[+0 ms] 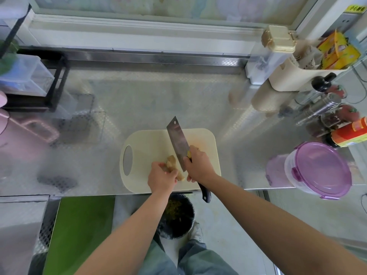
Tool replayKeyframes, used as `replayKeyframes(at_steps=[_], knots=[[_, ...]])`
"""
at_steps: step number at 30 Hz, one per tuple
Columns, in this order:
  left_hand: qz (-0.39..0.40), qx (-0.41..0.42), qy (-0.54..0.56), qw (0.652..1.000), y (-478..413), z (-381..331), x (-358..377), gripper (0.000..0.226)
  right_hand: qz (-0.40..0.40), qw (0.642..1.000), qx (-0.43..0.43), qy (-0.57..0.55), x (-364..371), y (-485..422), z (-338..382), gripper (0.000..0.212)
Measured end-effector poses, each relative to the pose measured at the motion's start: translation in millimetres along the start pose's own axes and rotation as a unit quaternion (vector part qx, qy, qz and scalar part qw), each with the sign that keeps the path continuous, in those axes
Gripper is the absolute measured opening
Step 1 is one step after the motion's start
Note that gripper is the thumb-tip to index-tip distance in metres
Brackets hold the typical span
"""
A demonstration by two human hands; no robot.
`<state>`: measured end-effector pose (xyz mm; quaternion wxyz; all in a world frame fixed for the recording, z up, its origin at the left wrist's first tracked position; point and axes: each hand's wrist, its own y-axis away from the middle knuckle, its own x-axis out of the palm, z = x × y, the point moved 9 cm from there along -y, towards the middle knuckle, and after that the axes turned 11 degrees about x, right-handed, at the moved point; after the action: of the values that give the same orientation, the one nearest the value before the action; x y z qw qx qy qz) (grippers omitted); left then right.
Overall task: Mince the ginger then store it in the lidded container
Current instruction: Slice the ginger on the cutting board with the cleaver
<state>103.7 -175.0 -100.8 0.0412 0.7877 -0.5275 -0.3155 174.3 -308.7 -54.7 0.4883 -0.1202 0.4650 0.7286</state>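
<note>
Ginger (172, 161) lies whole at the near end of the cutting board (155, 141), just above the bin (178, 214) under the counter's lip. Your left hand (161, 176) is clamped round the root from 7 o'clock. Your right hand (199, 165), at 3 o'clock of the root, is closed tight on the cleaver (177, 140) where blade meets handle. The blade runs away between 11 and 12 o'clock, and whether its edge touches the ginger I cannot tell. Farther off, at 3 o'clock of the board, the container (317, 171) stands with its purple lid on.

As I judge it, the knobbly root could roll under the edge and drag your left fingertips to the blade, so tuck them. Cut pieces could also skip off the near edge into the bin.
</note>
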Motion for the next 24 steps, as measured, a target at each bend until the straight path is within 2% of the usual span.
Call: replayKeyframes(at_steps=[4,15,24], knots=[[0.017,0.005,0.025,1.0,-2,2,3,0.031,-0.008,1.0,0.007,0.006,7,-3,3,0.028],[0.007,-0.005,0.081,0.997,-2,4,5,0.034,-0.01,1.0,0.014,0.008,12,-1,1,0.015],[0.002,0.016,0.011,1.0,-6,2,2,0.028,-0.023,0.997,-0.024,0.064,-12,2,-11,0.01]])
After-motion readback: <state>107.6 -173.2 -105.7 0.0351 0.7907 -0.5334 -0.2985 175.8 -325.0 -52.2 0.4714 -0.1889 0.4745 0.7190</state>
